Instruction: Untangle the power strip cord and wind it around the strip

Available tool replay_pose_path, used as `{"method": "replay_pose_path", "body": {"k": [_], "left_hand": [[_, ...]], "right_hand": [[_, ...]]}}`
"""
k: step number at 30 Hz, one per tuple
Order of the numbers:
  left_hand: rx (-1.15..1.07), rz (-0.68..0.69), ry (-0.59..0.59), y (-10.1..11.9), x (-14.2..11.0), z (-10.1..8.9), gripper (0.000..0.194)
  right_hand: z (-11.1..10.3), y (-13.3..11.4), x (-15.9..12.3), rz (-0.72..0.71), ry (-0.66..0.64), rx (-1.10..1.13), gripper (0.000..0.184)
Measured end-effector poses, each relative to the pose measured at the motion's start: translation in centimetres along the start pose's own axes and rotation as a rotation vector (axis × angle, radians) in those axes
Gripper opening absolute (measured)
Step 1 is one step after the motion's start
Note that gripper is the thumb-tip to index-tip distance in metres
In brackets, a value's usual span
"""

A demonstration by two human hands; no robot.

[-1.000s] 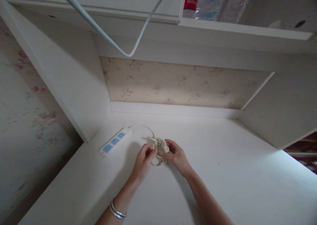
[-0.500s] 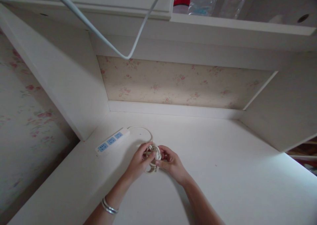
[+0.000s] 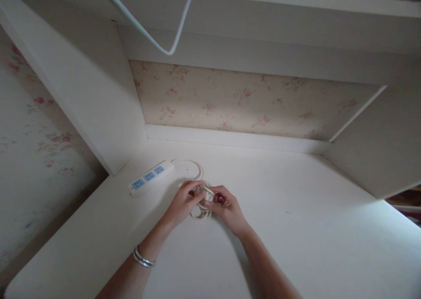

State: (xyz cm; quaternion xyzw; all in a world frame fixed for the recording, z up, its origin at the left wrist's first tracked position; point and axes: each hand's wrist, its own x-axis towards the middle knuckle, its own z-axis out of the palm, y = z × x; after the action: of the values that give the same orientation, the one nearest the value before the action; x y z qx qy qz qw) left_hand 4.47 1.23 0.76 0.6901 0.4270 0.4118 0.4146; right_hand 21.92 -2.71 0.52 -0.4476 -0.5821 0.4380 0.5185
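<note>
A tangled bundle of white power cord [image 3: 201, 213] is between my two hands, just above the white desk. My left hand [image 3: 186, 201] is closed on the bundle's left side, thumb and fingers pinching the cord. From the right, my right hand [image 3: 226, 207] grips the other side, its fingers curled and partly hidden behind the cord. Loose loops hang below the fingers near the desk. A single length of the cord curves back to a white power strip [image 3: 151, 176] with blue sockets, lying at the left.
The white desk [image 3: 312, 229] spreads under my arms, with side panels left and right. A shelf [image 3: 263, 23] crosses overhead, and a pale cable loop [image 3: 169, 52] dangles from above. Floral wallpaper [image 3: 223, 97] shows at the back.
My view has tipped downward, so the bottles on the shelf have almost left the picture. Both hands keep hold of the cord bundle, whose strands have shifted between the fingers.
</note>
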Motion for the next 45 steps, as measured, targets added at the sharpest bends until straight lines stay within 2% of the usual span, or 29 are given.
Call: {"method": "replay_pose_path", "body": {"k": [4, 7, 12, 17, 21, 29, 34, 40, 45], "left_hand": [[0.254, 0.087, 0.098, -0.1, -0.2, -0.3, 0.033], [0.364, 0.181, 0.131, -0.1, -0.5, -0.4, 0.029], [0.387, 0.225, 0.036, 0.1, -0.5, -0.6, 0.030], [0.425, 0.225, 0.077, -0.1, -0.3, -0.8, 0.026], [0.363, 0.264, 0.044, 0.0, -0.1, -0.7, 0.025], [0.218, 0.107, 0.004, -0.7, 0.0, 0.0, 0.028], [0.216, 0.083, 0.006, -1.0, 0.0, 0.2, 0.036], [0.241, 0.075, -0.003, -0.5, 0.0, 0.1, 0.032], [0.150, 0.017, 0.017, -0.3, 0.0, 0.1, 0.033]], "right_hand": [[0.2, 0.0, 0.0, -0.078, 0.037, -0.130, 0.027], [0.5, -0.3, -0.1, -0.130, 0.058, -0.237, 0.023], [0.7, -0.8, -0.3, -0.161, 0.116, -0.325, 0.016], [0.7, -0.4, -0.2, -0.180, 0.121, -0.324, 0.014], [0.4, -0.3, -0.3, -0.224, 0.129, -0.369, 0.015], [-0.2, -0.1, -0.3, -0.298, 0.153, -0.460, 0.014], [-0.5, -0.4, -0.2, -0.280, 0.144, -0.472, 0.015], [-0.8, -0.4, -0.3, -0.339, 0.122, -0.510, 0.023], [-0.8, -0.4, -0.3, -0.326, 0.137, -0.523, 0.022]]}}
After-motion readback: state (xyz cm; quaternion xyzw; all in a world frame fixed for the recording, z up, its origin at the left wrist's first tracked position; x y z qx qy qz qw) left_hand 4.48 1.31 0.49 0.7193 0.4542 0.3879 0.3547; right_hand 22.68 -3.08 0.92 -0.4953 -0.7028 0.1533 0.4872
